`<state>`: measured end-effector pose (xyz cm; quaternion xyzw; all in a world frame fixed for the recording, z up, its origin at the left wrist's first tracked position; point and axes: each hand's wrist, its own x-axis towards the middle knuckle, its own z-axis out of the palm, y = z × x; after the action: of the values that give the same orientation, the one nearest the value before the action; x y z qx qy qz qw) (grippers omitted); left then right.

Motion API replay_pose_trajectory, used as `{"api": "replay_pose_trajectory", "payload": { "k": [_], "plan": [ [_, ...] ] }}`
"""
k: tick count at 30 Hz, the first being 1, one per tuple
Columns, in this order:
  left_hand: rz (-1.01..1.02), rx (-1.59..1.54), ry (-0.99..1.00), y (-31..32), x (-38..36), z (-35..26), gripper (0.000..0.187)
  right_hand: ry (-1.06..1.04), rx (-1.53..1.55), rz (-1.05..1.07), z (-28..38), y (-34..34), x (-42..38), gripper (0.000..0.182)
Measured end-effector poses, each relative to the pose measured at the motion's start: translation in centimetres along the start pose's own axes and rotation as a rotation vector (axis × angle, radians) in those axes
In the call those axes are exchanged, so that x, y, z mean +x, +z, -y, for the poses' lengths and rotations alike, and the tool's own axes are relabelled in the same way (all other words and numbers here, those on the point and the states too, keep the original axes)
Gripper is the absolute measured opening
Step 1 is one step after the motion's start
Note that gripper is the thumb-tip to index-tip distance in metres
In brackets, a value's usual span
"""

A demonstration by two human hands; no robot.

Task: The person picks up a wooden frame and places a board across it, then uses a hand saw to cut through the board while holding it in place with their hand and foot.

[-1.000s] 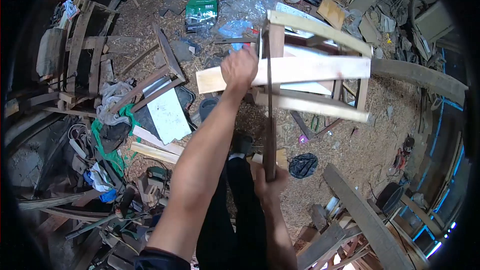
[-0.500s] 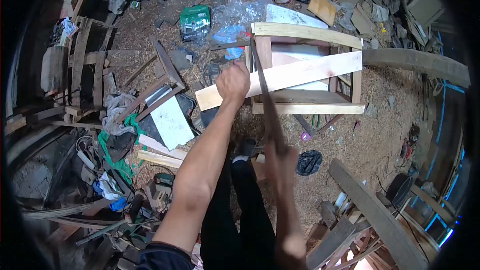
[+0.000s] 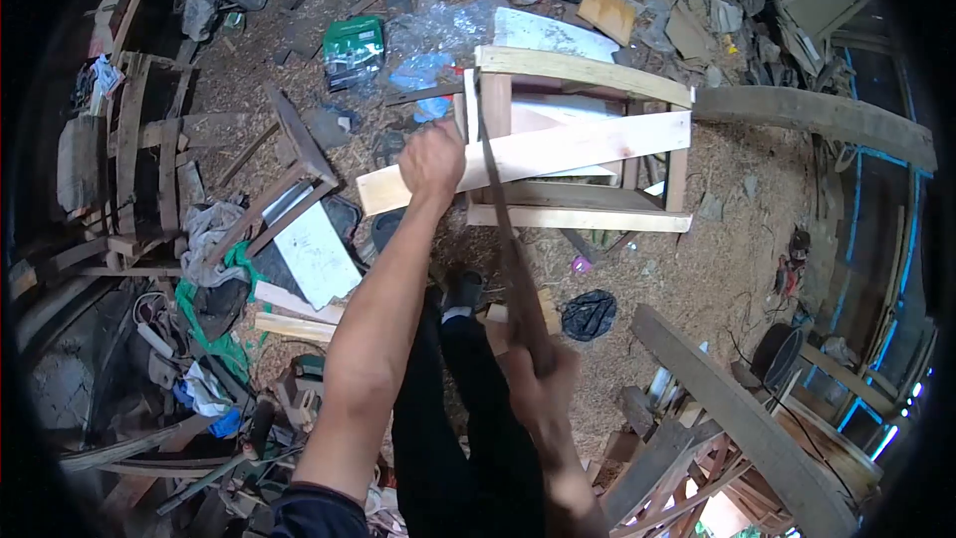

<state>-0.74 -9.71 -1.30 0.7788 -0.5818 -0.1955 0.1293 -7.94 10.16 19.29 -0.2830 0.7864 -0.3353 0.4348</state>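
A pale plank [image 3: 578, 147] lies slantwise across a wooden frame [image 3: 588, 68], its left end sticking out past the frame. My left hand [image 3: 434, 161] is closed over the plank near that end. My right hand [image 3: 543, 374], slightly blurred, grips the handle end of a long handsaw [image 3: 513, 259]. The saw's narrow blade crosses the plank just right of my left hand, close to the frame's left side.
Wood shavings cover the ground. A green packet [image 3: 354, 52] and clear plastic lie beyond the frame. A white board [image 3: 317, 254] is at the left, a black bag [image 3: 589, 315] to the right of my legs. Long beams [image 3: 737, 408] lie at the lower right.
My right hand and the saw have moved down toward my body. The whole view has shifted, so the frame and plank appear further left. My left hand still holds the plank.
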Motion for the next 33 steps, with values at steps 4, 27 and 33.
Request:
{"api": "replay_pose_trajectory", "payload": {
  "k": [4, 27, 33],
  "plan": [
    [0.076, 0.0, -0.035, -0.6, -0.5, -0.3, 0.05, -0.061, -0.106, 0.043, -0.6, 5.4, 9.7, 0.032],
    [0.15, -0.096, -0.164, -2.1, 0.1, -0.8, 0.052, -0.024, -0.076, 0.068, -0.7, 5.3, 9.4, 0.031],
    [-0.011, -0.06, -0.085, -0.5, -0.6, 0.2, 0.049, 0.029, -0.169, 0.062, -1.1, -1.7, -1.7, 0.024]
  ]
}}
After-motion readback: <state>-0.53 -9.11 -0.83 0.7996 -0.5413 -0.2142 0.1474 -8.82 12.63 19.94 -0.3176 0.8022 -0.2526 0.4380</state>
